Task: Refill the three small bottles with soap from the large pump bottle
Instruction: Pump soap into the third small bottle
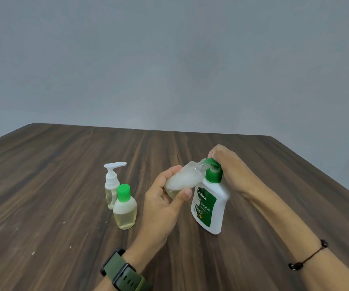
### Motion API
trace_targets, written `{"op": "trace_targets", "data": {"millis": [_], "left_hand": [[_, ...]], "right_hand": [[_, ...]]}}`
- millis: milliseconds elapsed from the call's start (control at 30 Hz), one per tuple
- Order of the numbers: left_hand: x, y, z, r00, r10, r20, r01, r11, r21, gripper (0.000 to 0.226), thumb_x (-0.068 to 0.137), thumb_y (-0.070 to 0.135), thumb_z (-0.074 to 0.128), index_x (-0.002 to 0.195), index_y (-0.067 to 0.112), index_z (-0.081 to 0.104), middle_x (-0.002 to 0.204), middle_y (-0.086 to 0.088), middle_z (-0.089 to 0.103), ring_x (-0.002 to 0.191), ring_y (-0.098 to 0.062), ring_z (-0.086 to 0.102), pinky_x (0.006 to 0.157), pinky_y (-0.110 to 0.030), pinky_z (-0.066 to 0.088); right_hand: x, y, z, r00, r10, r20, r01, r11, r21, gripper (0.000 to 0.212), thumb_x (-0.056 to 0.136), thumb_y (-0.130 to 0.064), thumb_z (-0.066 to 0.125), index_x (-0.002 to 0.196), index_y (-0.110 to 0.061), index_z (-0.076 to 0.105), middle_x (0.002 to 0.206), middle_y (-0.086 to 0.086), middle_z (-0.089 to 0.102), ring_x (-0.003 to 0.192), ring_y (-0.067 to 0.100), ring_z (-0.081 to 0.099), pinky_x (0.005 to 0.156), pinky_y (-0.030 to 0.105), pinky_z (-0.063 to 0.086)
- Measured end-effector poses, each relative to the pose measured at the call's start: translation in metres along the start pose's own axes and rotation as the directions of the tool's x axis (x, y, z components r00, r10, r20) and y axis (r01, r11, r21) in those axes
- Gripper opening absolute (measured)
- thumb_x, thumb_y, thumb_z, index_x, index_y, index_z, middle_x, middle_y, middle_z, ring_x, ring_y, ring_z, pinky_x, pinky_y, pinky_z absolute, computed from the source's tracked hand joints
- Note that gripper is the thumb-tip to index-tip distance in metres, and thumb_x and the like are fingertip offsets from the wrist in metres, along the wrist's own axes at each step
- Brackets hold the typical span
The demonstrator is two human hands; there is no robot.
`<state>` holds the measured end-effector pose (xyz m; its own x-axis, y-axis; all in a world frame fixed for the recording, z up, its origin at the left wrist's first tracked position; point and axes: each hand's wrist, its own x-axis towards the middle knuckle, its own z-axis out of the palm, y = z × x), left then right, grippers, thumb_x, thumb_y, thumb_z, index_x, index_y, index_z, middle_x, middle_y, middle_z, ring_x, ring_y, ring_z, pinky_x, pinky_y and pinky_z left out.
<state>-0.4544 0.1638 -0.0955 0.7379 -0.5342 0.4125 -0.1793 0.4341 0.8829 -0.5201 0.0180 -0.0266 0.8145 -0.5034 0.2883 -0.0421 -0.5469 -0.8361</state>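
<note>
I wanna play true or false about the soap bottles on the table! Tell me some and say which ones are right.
1. The left hand holds a small clear bottle tilted toward the big pump bottle. True.
2. The right hand rests flat on the table. False: it presses on the big bottle's green pump.
3. The green-capped small bottle stands upright. True.
4. The small white-pump bottle lies on its side. False: it stands upright behind the green-capped one.
</note>
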Motion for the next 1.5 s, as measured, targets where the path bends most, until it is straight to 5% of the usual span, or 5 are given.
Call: {"op": "trace_targets", "data": {"millis": [333, 467, 967, 1200, 1500], "left_hand": [[-0.002, 0.005, 0.003, 1.000, 0.006, 0.016, -0.006, 1.000, 0.000, 0.045, 0.065, 0.019, 0.067, 0.108, 0.025, 0.055, 0.095, 0.025, 0.068, 0.089, 0.004, 0.064, 0.078, -0.021, 0.055], [-0.001, 0.003, 0.001, 1.000, -0.006, -0.001, 0.006, 1.000, -0.016, 0.046, 0.064, 0.018, 0.067, 0.108, 0.023, 0.056, 0.097, 0.021, 0.069, 0.090, 0.002, 0.064, 0.075, -0.017, 0.053], [0.000, 0.001, -0.001, 1.000, -0.027, -0.009, 0.026, 0.997, -0.066, 0.048, 0.064, 0.014, 0.069, 0.110, 0.019, 0.058, 0.101, 0.011, 0.070, 0.090, -0.003, 0.065, 0.074, -0.018, 0.053], [0.000, 0.004, 0.001, 1.000, -0.021, 0.008, 0.022, 0.992, -0.128, 0.045, 0.070, 0.010, 0.073, 0.111, 0.016, 0.057, 0.094, -0.002, 0.071, 0.068, -0.015, 0.065, 0.065, -0.021, 0.054], [0.000, 0.000, -0.004, 0.999, -0.034, 0.001, 0.034, 0.995, -0.090, 0.052, 0.060, 0.023, 0.077, 0.109, 0.022, 0.060, 0.104, 0.002, 0.068, 0.084, -0.016, 0.064, 0.072, -0.022, 0.054]], "right_hand": [[0.004, -0.011, -0.007, 0.999, -0.005, 0.036, 0.004, 1.000, 0.008, 0.024, 0.091, -0.013, 0.036, 0.068, -0.015, 0.041, 0.076, -0.001, 0.046, 0.066, 0.010, 0.039, 0.063, 0.027, 0.031], [0.000, -0.004, 0.000, 1.000, 0.002, 0.006, -0.002, 1.000, 0.011, 0.020, 0.082, -0.028, 0.035, 0.068, -0.017, 0.042, 0.075, -0.002, 0.047, 0.064, 0.008, 0.041, 0.062, 0.026, 0.034], [-0.005, 0.000, 0.004, 1.000, 0.020, -0.019, -0.020, 1.000, 0.000, 0.024, 0.094, -0.015, 0.034, 0.070, -0.016, 0.039, 0.073, -0.002, 0.044, 0.060, 0.007, 0.040, 0.060, 0.023, 0.033], [0.002, -0.014, -0.003, 1.000, -0.015, 0.025, 0.016, 0.999, -0.039, 0.022, 0.092, -0.015, 0.035, 0.071, -0.014, 0.040, 0.078, 0.002, 0.044, 0.066, 0.010, 0.037, 0.061, 0.025, 0.031], [-0.008, 0.001, 0.007, 0.999, 0.013, -0.031, -0.014, 1.000, -0.015, 0.024, 0.095, -0.017, 0.034, 0.072, -0.014, 0.039, 0.073, -0.001, 0.045, 0.061, 0.008, 0.041, 0.059, 0.023, 0.034]]}}
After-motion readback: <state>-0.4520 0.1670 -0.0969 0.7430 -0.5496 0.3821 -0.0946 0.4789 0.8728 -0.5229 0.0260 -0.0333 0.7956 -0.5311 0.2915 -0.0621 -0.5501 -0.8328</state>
